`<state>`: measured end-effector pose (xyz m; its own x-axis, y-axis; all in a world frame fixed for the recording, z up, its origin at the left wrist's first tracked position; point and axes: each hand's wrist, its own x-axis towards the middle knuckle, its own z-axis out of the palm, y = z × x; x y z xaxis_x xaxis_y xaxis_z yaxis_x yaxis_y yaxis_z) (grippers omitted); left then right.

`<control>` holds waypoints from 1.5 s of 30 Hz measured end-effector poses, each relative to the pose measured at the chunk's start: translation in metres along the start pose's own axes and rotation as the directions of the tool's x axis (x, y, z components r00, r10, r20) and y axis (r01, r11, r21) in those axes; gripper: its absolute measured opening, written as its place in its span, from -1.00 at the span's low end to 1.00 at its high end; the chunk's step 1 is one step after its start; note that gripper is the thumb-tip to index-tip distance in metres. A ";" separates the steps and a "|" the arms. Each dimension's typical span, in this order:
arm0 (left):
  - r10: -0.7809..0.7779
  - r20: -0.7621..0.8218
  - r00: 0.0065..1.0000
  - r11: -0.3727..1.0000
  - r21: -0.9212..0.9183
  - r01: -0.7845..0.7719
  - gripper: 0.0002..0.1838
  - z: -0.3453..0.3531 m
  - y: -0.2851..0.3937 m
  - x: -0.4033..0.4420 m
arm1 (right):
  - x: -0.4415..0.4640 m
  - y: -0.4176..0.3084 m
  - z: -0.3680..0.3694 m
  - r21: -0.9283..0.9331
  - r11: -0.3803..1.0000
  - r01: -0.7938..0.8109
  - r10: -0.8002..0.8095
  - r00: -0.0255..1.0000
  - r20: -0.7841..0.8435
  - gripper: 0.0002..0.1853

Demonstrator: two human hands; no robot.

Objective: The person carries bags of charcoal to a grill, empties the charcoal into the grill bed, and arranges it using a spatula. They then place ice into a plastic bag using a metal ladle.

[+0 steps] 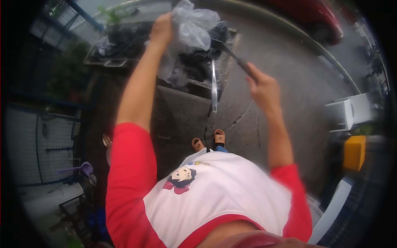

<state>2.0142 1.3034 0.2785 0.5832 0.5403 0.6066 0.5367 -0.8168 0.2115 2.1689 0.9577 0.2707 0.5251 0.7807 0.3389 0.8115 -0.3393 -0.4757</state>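
Observation:
My left hand [161, 30] is closed at the side of a crumpled clear plastic bag [195, 24], raised over a charcoal grill [191, 89]. The fingers are partly turned away from view. My right hand [264, 89] grips the dark handle of a spatula [236, 58], whose flat black blade reaches toward the underside of the bag. Beneath them, black charcoal [192, 66] lies in the grill. A long metal-handled utensil [214, 84] rests across the grill's near edge, its head dark and hard to make out.
Another stretch of grill with a wire rack [115, 63] extends to the left. A white plastic chair [353, 111] and a yellow box [354, 153] stand at the right. A red car [306, 16] is beyond the kerb. A purple ladle [86, 168] hangs at the left.

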 end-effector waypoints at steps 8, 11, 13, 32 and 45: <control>0.278 -0.020 0.960 0.961 0.004 -0.278 -0.61 -0.020 0.008 0.006 | 0.000 -0.009 0.013 -0.021 1.000 0.021 -0.021 0.999 0.025 -0.60; -0.270 0.157 0.950 0.934 -0.199 0.298 -0.56 -0.029 0.024 -0.016 | 0.003 -0.016 0.014 -0.020 1.000 0.022 -0.021 0.999 0.044 -0.60; -0.419 0.355 0.835 0.694 -0.468 0.547 -0.52 -0.001 -0.005 -0.032 | -0.002 -0.018 0.014 0.000 1.000 0.028 -0.028 0.999 0.021 -0.59; -0.419 -0.001 0.908 0.752 -0.560 0.347 -0.55 -0.052 0.008 -0.041 | 0.020 -0.034 0.066 0.049 0.999 -0.011 0.005 0.992 0.122 -0.55; -0.765 0.176 0.619 0.289 -0.766 0.574 -0.42 0.024 0.012 -0.185 | -0.010 -0.007 0.026 0.161 0.981 -0.109 0.107 0.994 0.021 -0.59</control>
<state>1.9272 1.1989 0.1508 0.0576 0.9952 0.0789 0.0227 -0.0803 0.9965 2.1511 0.9659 0.2495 0.6032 0.7509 0.2690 0.6978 -0.3336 -0.6338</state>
